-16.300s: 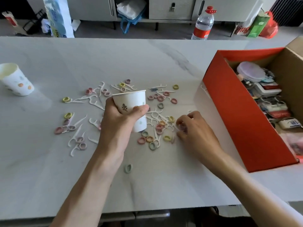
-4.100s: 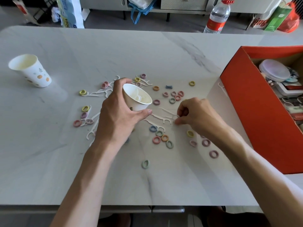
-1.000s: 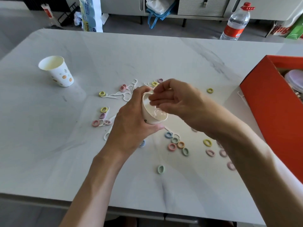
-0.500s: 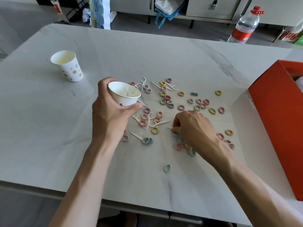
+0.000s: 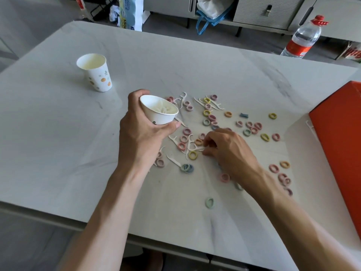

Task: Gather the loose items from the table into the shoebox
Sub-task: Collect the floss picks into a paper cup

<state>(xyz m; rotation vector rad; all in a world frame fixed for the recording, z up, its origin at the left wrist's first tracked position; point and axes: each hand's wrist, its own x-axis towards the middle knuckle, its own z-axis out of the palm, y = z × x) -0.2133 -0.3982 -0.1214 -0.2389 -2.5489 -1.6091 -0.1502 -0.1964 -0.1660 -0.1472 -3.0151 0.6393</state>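
Your left hand (image 5: 140, 135) grip is clamped round the cup (image 5: 162, 117), tilted, picks (image 5: 164, 110) inside. Right hand (image 5: 228, 151) fingers curl onto a loose pick (image 5: 195, 149) among ties (image 5: 192, 155) on the surface (image 5: 58, 143); can't tell if gripped. Shoebox (image 5: 338, 149) at right edge.

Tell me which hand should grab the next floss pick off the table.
Right. The right hand has its fingers at the loose floss picks beside a yellow ring; the left hand grips the paper cup holding picks, so it isn't free.
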